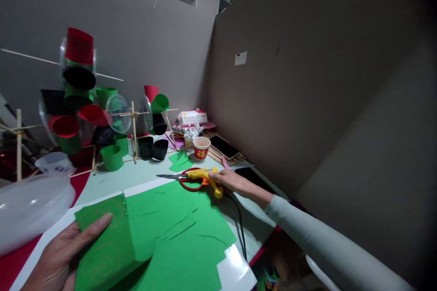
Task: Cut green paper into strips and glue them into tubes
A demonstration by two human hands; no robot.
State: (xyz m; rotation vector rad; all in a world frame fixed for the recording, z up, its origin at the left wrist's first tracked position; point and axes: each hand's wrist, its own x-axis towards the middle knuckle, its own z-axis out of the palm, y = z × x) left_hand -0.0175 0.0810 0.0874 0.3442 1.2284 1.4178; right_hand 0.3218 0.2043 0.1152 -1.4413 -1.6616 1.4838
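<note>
My left hand (pixel 64 252) lies at the lower left with fingers stretched flat, holding a curved piece of green paper (pixel 104 248) that stands up from the table. More cut green paper sheets (pixel 180 232) lie flat beside it. My right hand (pixel 232 181) reaches forward and rests on the handle of a yellow glue gun (pixel 206 176), fingers curled on it. The gun lies across red-handled scissors (pixel 184 179). Its black cord (pixel 241 227) trails back toward me.
Stick frames carrying red, green and black paper cups (pixel 80 100) stand at the back left. A red paper cup (pixel 201 148), a tissue pack (pixel 192 117), a phone (pixel 228 147) and wooden sticks sit near a brown cardboard wall (pixel 307 100). A clear plastic container (pixel 30 209) lies at left.
</note>
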